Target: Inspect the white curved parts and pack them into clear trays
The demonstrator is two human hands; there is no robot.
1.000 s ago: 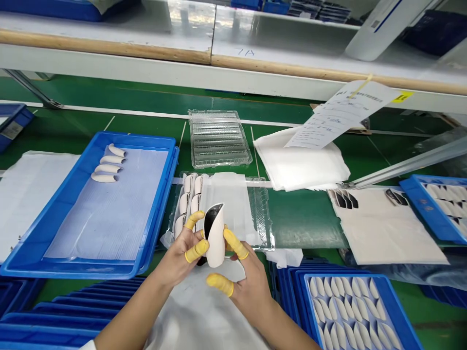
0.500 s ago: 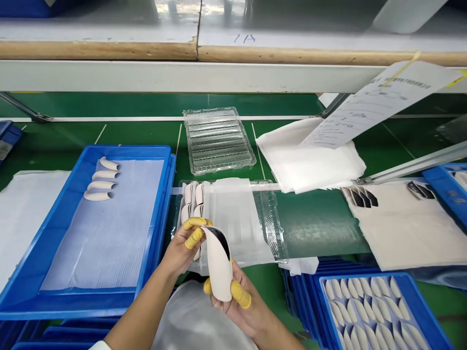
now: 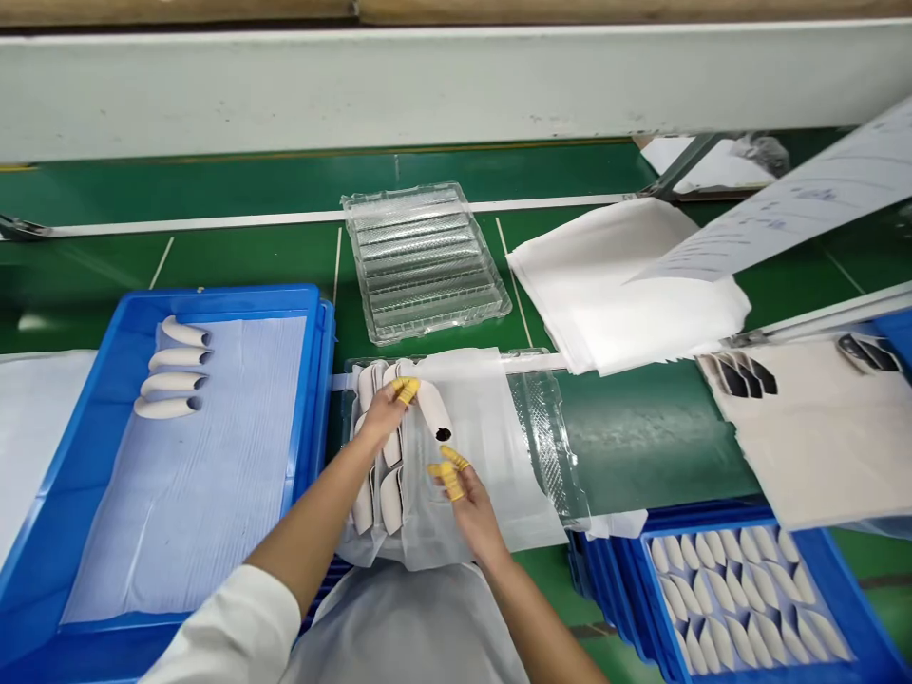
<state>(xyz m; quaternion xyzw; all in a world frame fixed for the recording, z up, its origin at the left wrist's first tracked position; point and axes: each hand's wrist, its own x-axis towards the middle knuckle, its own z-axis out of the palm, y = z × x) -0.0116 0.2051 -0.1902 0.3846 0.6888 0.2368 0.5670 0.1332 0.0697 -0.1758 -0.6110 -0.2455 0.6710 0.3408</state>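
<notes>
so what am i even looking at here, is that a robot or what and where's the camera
No robot here: these are a person's two hands, filmed by a camera on their head looking down. The left hand, wearing yellow finger cots, holds a curved white piece. The right hand is just below it, not touching. More pieces lie in a clear plastic tray beneath the hands and on a blue tray to the left. Everything sits on a green bench.

Two hands (image 3: 389,413), four white shells (image 3: 175,357) on one blue tray (image 3: 178,298), two clear plastic trays (image 3: 420,261)
</notes>
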